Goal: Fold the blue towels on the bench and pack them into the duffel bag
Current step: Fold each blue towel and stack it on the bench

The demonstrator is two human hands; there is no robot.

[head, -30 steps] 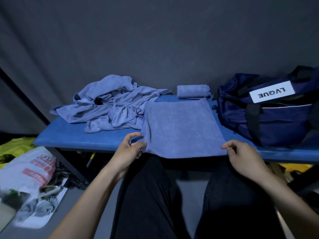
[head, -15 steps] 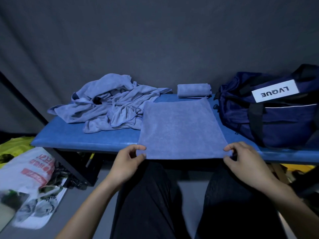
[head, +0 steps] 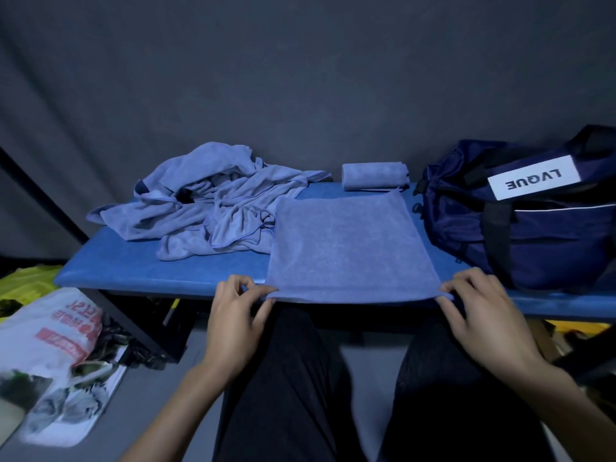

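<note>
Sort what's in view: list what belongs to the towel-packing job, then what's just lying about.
Job: flat towel, pinched by left hand and right hand; crumpled towels; rolled towel; duffel bag; bench.
Lying about: printed plastic bag; yellow item.

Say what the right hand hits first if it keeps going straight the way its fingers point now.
The right hand pinches the near right corner of the flat blue terry towel, fingers pointing up-left across it. Straight on it would meet only that towel's surface; farther along, probably the small rolled blue towel, though depth is unclear.
</note>
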